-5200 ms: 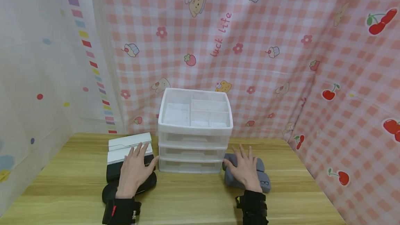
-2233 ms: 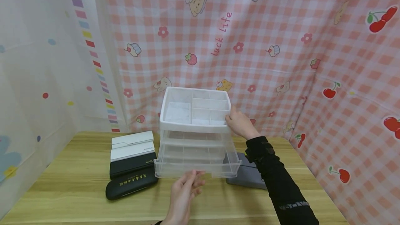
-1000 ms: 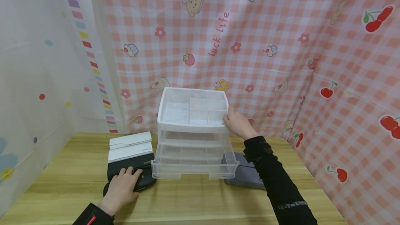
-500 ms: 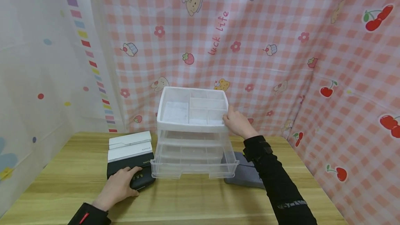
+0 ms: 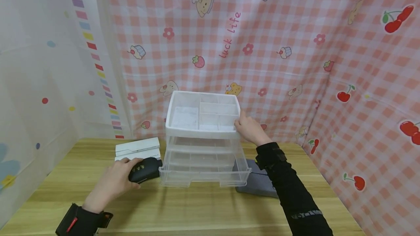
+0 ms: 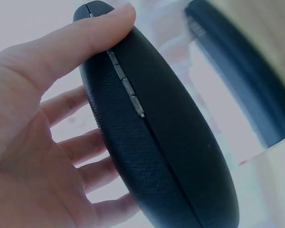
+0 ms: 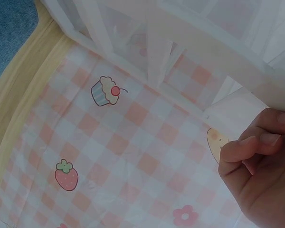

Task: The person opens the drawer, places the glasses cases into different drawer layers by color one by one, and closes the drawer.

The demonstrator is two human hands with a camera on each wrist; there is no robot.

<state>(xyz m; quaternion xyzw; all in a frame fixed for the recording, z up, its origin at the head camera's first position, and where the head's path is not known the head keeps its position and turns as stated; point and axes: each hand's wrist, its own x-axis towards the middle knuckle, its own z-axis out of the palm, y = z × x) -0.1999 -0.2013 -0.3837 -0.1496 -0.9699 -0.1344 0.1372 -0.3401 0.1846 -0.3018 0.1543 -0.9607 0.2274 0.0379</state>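
My left hand grips one end of a black glasses case, held above the table just left of the drawer organizer. In the left wrist view, the thumb lies across the case's hinge side, with the fingers behind it. My right hand holds the organizer's right top rim; its fingers look curled in the right wrist view. Pulled out toward me is a clear lower drawer, with dividers and no contents visible. The compartmented top tray also shows nothing inside.
White cases lie left of the organizer, partly hidden by the lifted case. Another black case shows in the left wrist view. Grey glasses cases lie at the right, partly behind the drawer and sleeve. Patterned cloth hangs behind.
Both hands lay over the cases at first; then the drawer came out. My left hand moved to the black glasses case, gripped it and raised it. My right hand has stayed on the rim.
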